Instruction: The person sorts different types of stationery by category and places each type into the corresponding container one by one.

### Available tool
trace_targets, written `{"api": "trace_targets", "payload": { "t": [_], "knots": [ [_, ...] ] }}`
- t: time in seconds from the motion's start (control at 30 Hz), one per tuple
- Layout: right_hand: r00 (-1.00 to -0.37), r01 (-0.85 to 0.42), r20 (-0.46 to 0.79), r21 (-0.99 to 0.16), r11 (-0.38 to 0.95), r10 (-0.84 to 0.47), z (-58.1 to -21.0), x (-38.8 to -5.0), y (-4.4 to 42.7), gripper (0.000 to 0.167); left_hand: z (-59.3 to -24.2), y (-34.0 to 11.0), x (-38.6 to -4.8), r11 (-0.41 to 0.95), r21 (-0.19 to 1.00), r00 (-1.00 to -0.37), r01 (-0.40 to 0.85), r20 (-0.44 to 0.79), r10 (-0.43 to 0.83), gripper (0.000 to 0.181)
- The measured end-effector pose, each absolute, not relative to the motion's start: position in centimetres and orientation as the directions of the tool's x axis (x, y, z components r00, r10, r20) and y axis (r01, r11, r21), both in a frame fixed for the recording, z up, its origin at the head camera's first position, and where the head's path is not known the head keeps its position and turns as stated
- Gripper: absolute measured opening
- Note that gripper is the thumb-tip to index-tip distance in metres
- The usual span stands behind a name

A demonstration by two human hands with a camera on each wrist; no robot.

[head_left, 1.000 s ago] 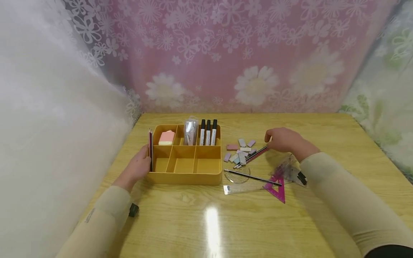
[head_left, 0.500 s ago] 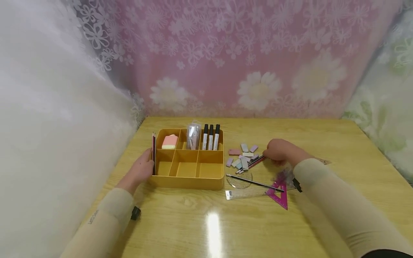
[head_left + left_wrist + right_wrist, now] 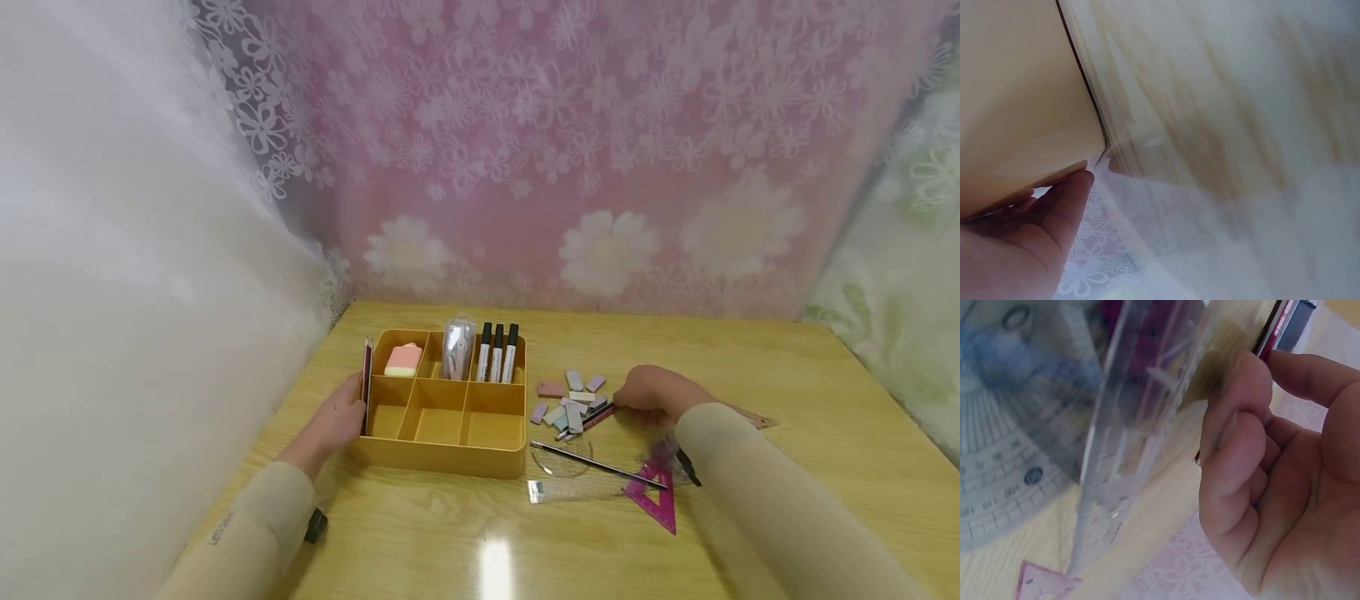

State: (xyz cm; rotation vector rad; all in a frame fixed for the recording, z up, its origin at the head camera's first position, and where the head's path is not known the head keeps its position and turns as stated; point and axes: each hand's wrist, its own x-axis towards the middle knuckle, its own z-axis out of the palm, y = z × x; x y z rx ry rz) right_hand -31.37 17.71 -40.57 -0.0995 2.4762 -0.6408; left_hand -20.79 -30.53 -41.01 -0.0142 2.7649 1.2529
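The left hand point(image 3: 336, 418) grips the left side of a yellow compartment box point(image 3: 442, 458), beside upright pencils point(image 3: 367, 383) in its left part. In the left wrist view, the fingers and thumb of that hand point(image 3: 1035, 244) meet the box edge point(image 3: 1035, 144). Right of the erasers, the right hand point(image 3: 656, 393) pinches the ends of dark and red pencils point(image 3: 597, 417) lying slanted on the table. Up close, the right hand point(image 3: 1291, 481) has thumb and forefinger on the pencils point(image 3: 1280, 328); their exact number cannot be told.
Several erasers point(image 3: 573, 417) lie right of the box. Nearer are a protractor point(image 3: 562, 460), a single pencil point(image 3: 600, 467), a clear ruler point(image 3: 573, 490) and a pink set square point(image 3: 658, 500). The back compartments hold a pink-and-cream item point(image 3: 404, 359), a clear case point(image 3: 457, 350) and black-capped markers point(image 3: 497, 354).
The head view has tilted upward, so everything sits lower in it. The right hand has moved slightly left along the pencils toward the erasers. The left hand stays at the box's side.
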Motion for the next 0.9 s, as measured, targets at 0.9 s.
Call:
{"api": "trace_targets", "payload": {
  "t": [0.9],
  "knots": [
    [-0.876, 0.13, -0.462, -0.509, 0.851, -0.142, -41.4, -32.9, 19.3, 0.039, -41.7, -30.8, -20.3, 0.679, 0.733, -0.994, -0.036, -0.099, 0.055, 0.058]
  ]
}}
